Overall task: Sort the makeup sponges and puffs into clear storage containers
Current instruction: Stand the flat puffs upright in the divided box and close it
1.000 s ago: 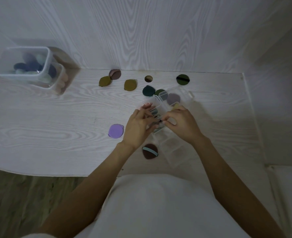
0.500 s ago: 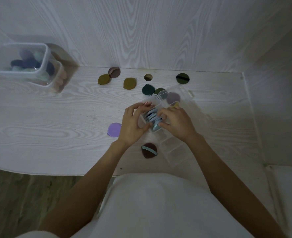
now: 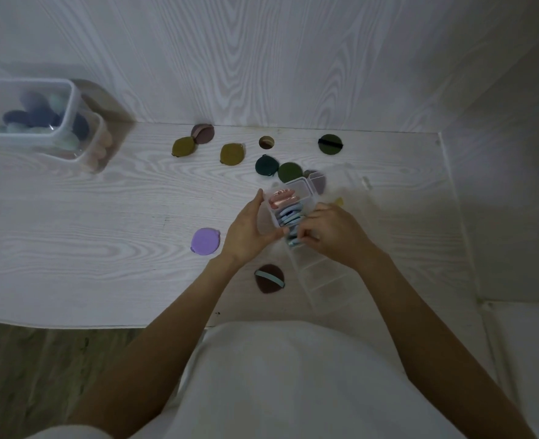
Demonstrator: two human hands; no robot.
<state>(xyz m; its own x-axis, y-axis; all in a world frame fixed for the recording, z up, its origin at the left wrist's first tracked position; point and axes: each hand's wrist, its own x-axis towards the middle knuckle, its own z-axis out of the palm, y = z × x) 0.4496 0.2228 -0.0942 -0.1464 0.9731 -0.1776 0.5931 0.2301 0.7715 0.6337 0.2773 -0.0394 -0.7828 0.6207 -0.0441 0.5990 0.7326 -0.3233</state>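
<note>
The left hand (image 3: 246, 231) gripped the organizer (image 3: 293, 198) while the right hand (image 3: 328, 234) pinched a blue puff (image 3: 290, 218) between them, best slid in edgewise.

Pale whitewashed wood-grain table (image 3: 87, 248). Lilac puff (image 3: 205, 241) left of left hand (image 3: 246, 232). Brown puff (image 3: 269, 278) with light-blue strap below it. Clear compartment box (image 3: 296, 198) between both hands: pink puffs (image 3: 281, 198), light-blue puffs (image 3: 290, 217). Beyond: mustard puffs (image 3: 232, 154), dark-green puffs (image 3: 330, 144).
</note>
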